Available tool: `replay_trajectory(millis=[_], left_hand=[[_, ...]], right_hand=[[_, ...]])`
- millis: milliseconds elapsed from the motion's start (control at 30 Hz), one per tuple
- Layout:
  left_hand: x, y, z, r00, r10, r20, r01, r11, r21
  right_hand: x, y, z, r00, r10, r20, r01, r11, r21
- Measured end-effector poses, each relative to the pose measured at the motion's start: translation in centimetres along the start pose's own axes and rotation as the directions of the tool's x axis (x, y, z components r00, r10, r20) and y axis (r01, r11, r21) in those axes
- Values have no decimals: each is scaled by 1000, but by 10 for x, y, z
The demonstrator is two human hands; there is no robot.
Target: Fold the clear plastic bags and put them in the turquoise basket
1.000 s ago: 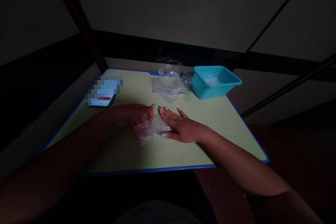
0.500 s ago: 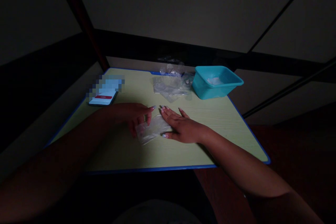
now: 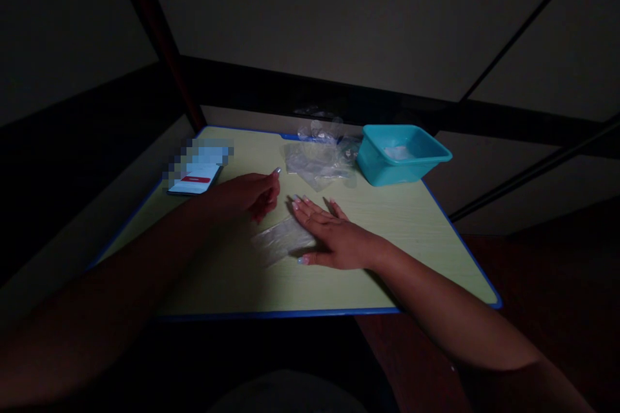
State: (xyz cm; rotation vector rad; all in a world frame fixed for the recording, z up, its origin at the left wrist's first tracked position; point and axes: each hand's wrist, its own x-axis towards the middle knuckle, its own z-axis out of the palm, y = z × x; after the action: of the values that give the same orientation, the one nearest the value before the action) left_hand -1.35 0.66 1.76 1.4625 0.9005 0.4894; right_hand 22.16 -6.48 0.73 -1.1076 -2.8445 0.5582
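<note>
A small clear plastic bag (image 3: 281,244) lies flat on the pale green table, its right part under my right hand. My right hand (image 3: 336,239) rests palm down with its fingers stretched out and the thumb apart, pressing on the bag. Just beyond the bag's left end, my left hand (image 3: 264,197) is held above the table with its fingers curled in and the thumb against them. I see nothing in it, and it is apart from the bag.
More clear plastic bags (image 3: 317,161) lie in a loose heap at the back. Beside them stands a turquoise plastic basket (image 3: 387,171) with something white inside. A phone (image 3: 196,181) with a lit screen lies at the left. Blue edging (image 3: 281,315) rims the table (image 3: 387,284).
My left hand has lifted away from the bag's left end, up and back, and its fingers have curled in. My right hand stays almost still on the bag.
</note>
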Motion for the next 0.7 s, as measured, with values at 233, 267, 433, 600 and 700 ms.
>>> replay_trajectory(millis=[233, 267, 433, 600, 700], left_hand=[[1, -2, 11, 984, 16, 178, 4, 994, -109], [0, -2, 12, 978, 19, 209, 5, 994, -110], [0, -5, 15, 946, -2, 323, 44, 991, -124], [-3, -7, 16, 913, -80, 400, 94, 995, -15], [-5, -5, 17, 883, -117, 454, 112, 993, 38]], right_hand=[[2, -6, 10, 999, -40, -1, 40, 995, -90], [2, -5, 12, 999, -40, -1, 39, 994, -102], [4, -5, 15, 999, -34, 14, 35, 991, -126], [4, -6, 14, 999, -30, 37, 34, 992, -125], [4, -6, 14, 999, -29, 35, 34, 992, -125]])
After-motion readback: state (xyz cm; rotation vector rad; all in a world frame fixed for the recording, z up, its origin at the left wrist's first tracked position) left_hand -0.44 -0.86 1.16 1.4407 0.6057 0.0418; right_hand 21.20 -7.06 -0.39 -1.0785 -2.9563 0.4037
